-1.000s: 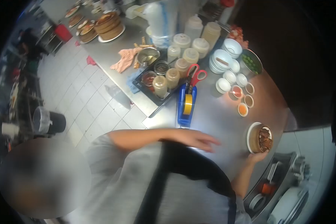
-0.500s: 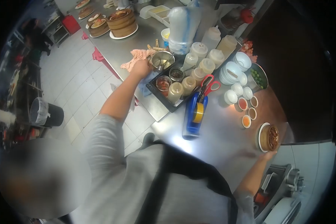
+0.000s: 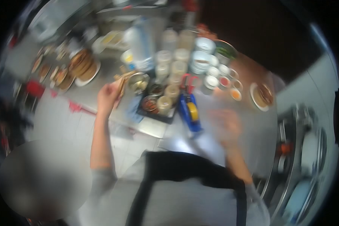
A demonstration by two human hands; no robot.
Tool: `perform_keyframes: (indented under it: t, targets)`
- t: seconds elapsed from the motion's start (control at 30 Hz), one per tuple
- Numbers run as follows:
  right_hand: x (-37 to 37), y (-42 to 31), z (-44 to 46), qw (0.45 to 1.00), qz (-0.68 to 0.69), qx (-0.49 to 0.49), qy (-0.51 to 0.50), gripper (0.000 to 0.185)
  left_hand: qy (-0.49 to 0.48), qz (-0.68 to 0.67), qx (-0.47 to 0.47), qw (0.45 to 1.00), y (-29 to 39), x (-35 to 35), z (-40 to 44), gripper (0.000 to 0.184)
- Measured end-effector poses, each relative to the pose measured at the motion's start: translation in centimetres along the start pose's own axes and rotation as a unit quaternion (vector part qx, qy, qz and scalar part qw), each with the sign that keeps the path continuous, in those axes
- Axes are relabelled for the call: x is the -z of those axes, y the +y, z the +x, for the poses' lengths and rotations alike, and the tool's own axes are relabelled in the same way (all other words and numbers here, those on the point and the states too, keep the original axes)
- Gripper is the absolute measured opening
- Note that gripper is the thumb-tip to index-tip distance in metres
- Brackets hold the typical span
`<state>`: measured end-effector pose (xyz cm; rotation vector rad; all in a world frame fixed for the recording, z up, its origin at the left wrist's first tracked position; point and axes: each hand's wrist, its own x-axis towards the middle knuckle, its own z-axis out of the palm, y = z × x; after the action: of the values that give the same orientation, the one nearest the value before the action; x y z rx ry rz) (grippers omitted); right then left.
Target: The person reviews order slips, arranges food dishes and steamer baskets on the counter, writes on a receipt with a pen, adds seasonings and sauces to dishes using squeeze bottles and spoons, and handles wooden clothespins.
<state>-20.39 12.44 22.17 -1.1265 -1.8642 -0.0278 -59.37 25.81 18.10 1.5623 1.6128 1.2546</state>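
Observation:
My left hand [image 3: 107, 96] is over the left part of the steel table, its fingers closed on a tan, elongated thing [image 3: 121, 87] too blurred to name. Just right of it are a small metal bowl [image 3: 138, 83] and a black tray [image 3: 160, 117] of condiment jars and squeeze bottles. My right hand [image 3: 228, 122] is smeared by motion over the table, right of the blue tape dispenser [image 3: 188, 113], and its fingers cannot be made out. A bamboo steamer [image 3: 263, 94] on a white plate stands apart, beyond that hand to the right.
Red-handled scissors [image 3: 188, 82] stand by the dispenser. Behind are stacked white bowls [image 3: 200, 62], small sauce cups [image 3: 225, 81] and a metal bowl of green items [image 3: 225, 52]. More steamers [image 3: 83, 66] stand at the left. A rack [image 3: 290, 150] is on the right.
My right hand has left the steamer and moved left toward the dispenser. My left hand has drawn back from the metal bowl with a tan thing in it. The view has turned.

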Motion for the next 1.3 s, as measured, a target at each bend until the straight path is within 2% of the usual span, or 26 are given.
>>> perform_keyframes:
  t: [0.03, 0.07, 0.1, 0.17, 0.23, 0.27, 0.37, 0.4, 0.47, 0.5, 0.53, 0.57, 0.67, 0.73, 0.83, 0.93, 1.03, 1.07, 1.13, 1.17, 1.2, 1.23, 1.27, 1.3]
  targets:
    - [-1.5, -1.7, 1.8, 0.989, 0.005, 0.136, -0.052, 0.022, -0.041, -0.017, -0.012, 0.999, 3.8, -0.5, -2.2, 0.016]
    - [-3.0, -3.4, 3.0, 0.98, 0.139, 0.125, -0.066, 0.025, -0.109, -0.048, -0.004, 0.993, 6.1, -1.3, -4.3, 0.011]
    - [-4.4, -4.1, 3.6, 0.976, 0.112, 0.181, -0.05, 0.029, -0.184, 0.014, -0.04, 0.982, 7.6, -1.9, -6.1, 0.008]
    - [-3.7, -5.3, 4.6, 0.97, 0.082, 0.206, -0.103, 0.032, -0.304, -0.075, -0.008, 0.95, 10.8, -4.2, -9.4, 0.01]
    - [-2.2, -4.5, 3.8, 0.971, 0.074, 0.174, -0.149, 0.033, -0.372, -0.16, 0.019, 0.914, 11.8, -6.3, -10.4, 0.013]
    - [-1.4, -3.9, 3.6, 0.968, 0.077, 0.163, -0.174, 0.033, -0.387, -0.222, 0.056, 0.893, 12.2, -7.3, -10.4, 0.015]
    - [2.5, -0.5, 2.5, 0.978, 0.039, 0.148, -0.144, 0.03, -0.38, -0.264, 0.04, 0.886, 15.3, -11.6, -11.8, 0.021]
    - [4.1, 1.9, 2.3, 0.988, 0.032, 0.126, -0.082, 0.027, -0.393, -0.275, 0.005, 0.877, 15.9, -12.8, -12.3, 0.027]
    - [7.7, 10.6, 0.1, 0.999, 0.028, -0.007, 0.025, 0.028, -0.392, -0.26, -0.042, 0.881, 16.7, -15.0, -12.5, 0.035]
    - [12.1, 13.2, -0.2, 0.949, 0.213, -0.206, 0.105, 0.025, -0.385, -0.246, -0.063, 0.887, 16.8, -16.0, -12.5, 0.037]
    - [15.7, 16.2, 0.0, 0.936, 0.15, -0.243, 0.206, 0.027, -0.381, -0.23, -0.033, 0.895, 17.4, -16.8, -12.7, 0.038]
    - [18.3, 21.2, -1.1, 0.893, 0.158, -0.252, 0.338, 0.029, -0.377, -0.206, -0.031, 0.903, 17.4, -17.6, -12.6, 0.035]
    - [24.9, 36.5, -7.9, 0.823, 0.057, -0.331, 0.458, 0.031, -0.364, -0.167, -0.026, 0.916, 17.7, -19.7, -13.3, 0.032]
    - [26.1, 43.0, -11.4, 0.739, 0.018, -0.452, 0.5, 0.025, -0.351, -0.147, -0.023, 0.924, 18.4, -20.7, -14.0, 0.031]
    - [25.1, 53.4, -17.4, 0.709, -0.053, -0.539, 0.453, 0.017, -0.331, -0.124, -0.002, 0.935, 19.2, -21.5, -14.6, 0.033]
    - [23.3, 56.6, -17.7, 0.639, -0.02, -0.584, 0.5, 0.016, -0.3, -0.102, 0.019, 0.948, 20.6, -22.0, -15.0, 0.036]
    - [20.2, 59.4, -17.4, 0.633, -0.222, -0.649, 0.36, 0.021, -0.276, -0.098, 0.014, 0.956, 21.4, -22.4, -15.1, 0.036]
    - [19.9, 59.9, -17.9, 0.636, -0.109, -0.648, 0.404, 0.021, -0.27, -0.098, 0.007, 0.958, 21.6, -22.5, -15.2, 0.035]
    - [20.5, 54.6, -16.3, 0.621, 0.122, -0.615, 0.47, 0.022, -0.268, -0.089, 0.013, 0.959, 22.1, -22.2, -15.3, 0.034]
    - [21.7, 53.3, -17.4, 0.728, 0.142, -0.589, 0.322, 0.029, -0.261, -0.083, 0.023, 0.961, 22.3, -22.0, -15.4, 0.034]
    - [19.5, 54.3, -18.9, 0.664, 0.259, -0.477, 0.514, 0.046, -0.238, -0.079, 0.028, 0.968, 22.6, -21.5, -15.5, 0.034]
    - [18.4, 58.0, -23.1, 0.687, 0.331, -0.414, 0.498, 0.056, -0.243, -0.11, 0.036, 0.963, 22.8, -21.1, -15.6, 0.032]
    - [18.0, 60.2, -25.8, 0.668, 0.395, -0.385, 0.5, 0.048, -0.249, -0.116, 0.046, 0.961, 22.9, -20.5, -15.6, 0.033]
    - [17.5, 61.8, -28.1, 0.629, 0.546, -0.257, 0.49, 0.045, -0.25, -0.124, 0.055, 0.959, 22.8, -19.8, -15.8, 0.033]
